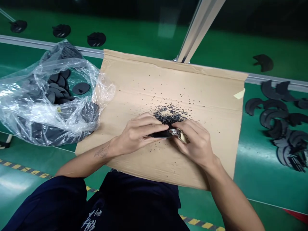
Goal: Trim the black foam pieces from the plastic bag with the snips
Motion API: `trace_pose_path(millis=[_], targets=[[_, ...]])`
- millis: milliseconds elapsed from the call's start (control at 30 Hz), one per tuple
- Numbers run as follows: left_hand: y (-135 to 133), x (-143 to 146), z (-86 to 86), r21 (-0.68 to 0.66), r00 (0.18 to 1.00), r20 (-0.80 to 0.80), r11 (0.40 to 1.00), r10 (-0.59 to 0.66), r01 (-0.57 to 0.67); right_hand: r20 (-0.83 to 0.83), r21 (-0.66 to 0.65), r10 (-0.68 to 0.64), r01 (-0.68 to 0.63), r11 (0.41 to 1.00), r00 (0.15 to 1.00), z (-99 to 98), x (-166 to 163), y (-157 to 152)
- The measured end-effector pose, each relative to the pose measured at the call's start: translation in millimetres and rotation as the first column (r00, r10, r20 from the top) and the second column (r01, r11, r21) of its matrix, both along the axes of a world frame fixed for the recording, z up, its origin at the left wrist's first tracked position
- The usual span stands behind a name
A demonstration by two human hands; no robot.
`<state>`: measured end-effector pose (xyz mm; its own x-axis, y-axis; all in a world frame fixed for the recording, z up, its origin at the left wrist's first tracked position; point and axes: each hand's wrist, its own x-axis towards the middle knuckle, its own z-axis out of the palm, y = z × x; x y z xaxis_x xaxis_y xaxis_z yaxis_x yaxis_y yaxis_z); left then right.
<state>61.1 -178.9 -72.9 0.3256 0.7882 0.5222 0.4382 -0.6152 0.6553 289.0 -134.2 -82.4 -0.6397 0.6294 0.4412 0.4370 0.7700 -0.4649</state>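
My left hand (137, 133) is closed around a flat black rubber piece (160, 134), holding it edge-on over a sheet of brown cardboard (207, 96). My right hand (196, 142) is closed on a small metal trimming tool (177, 133) whose tip touches the black piece's right end. Just beyond my fingers lies a heap of tiny black shavings (169, 114), with more scattered over the cardboard.
A clear plastic bag (48, 96) with many black discs lies at the left. Several curved black pieces (281, 125) lie on the green table at the right. A metal rail (271, 80) and a slanted post (197, 29) stand behind the cardboard, black discs (96, 39) beyond.
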Motion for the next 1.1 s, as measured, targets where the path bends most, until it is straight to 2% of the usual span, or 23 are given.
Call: trace_pose_path(millis=[233, 500, 700, 800, 867, 933, 1000, 1100], targets=[[1.6, 1.8, -2.2, 0.011, 0.999, 0.022, 1.0, -0.024, 0.023, 0.032, 0.025, 0.015, -0.016, 1.0, 0.999, -2.3, 1.7, -0.8], [3.5, 0.5, -5.7, 0.092, 0.994, 0.012, 0.99, -0.107, 0.105, 0.084, 0.054, 0.001, -0.005, 0.999, 0.996, 0.0, 3.6, -3.3], [5.1, 3.4, -0.2, 0.04, 0.995, 0.041, 0.995, -0.092, 0.091, 0.087, 0.021, -0.012, 0.01, 1.0, 0.996, -2.3, 5.1, -0.7], [4.9, 6.2, 3.2, -0.009, 0.994, 0.036, 0.995, -0.098, 0.099, 0.15, 0.161, -0.141, 0.116, 0.98, 0.979, 0.2, 5.2, 1.4], [4.4, 7.8, 2.8, -0.016, 0.996, -0.024, 0.996, -0.09, 0.089, 0.213, 0.261, -0.204, 0.145, 0.954, 0.955, 1.7, 3.8, 0.9], [4.3, 7.8, 0.9, 0.008, 0.992, -0.112, 0.999, -0.051, 0.053, 0.261, 0.298, -0.236, 0.155, 0.942, 0.936, 2.6, 2.1, -0.3], [4.9, 5.6, -0.9, 0.039, 0.99, -0.144, 0.999, 0.002, 0.004, 0.277, 0.275, -0.257, 0.18, 0.944, 0.926, 3.6, 1.7, -0.8], [5.9, 0.0, -1.8, 0.006, 0.996, -0.049, 0.997, 0.075, -0.075, 0.237, 0.128, -0.236, 0.211, 0.969, 0.942, 6.7, 4.6, 0.7]])
